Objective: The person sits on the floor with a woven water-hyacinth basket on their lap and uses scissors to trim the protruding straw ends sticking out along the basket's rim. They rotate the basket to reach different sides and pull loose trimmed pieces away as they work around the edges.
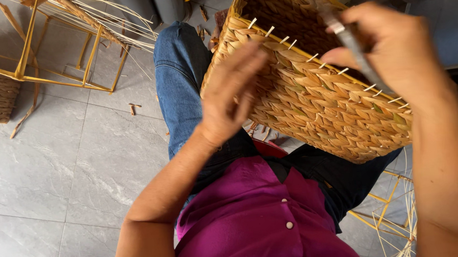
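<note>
— Where is the woven basket (312,93) kept, and why there?

— It is propped on the lap, tilted with its rim toward twelve o'clock, probably so that the unfinished edge with its pale upright stakes (287,39) can be reached.

— How is it steadied?

— The left hand (232,93) is laid flat against the outer wall at nine o'clock of the basket, fingers spread and pressing, nothing being clasped.

— And the other?

— The right hand (395,52), at two o'clock, is closed around a grey metal tool (353,42) (its tip is hidden), held at the rim.

— Anything nearby?

— A yellow wire frame (30,48) is seen on the tiled floor (55,178) at ten o'clock.
</note>
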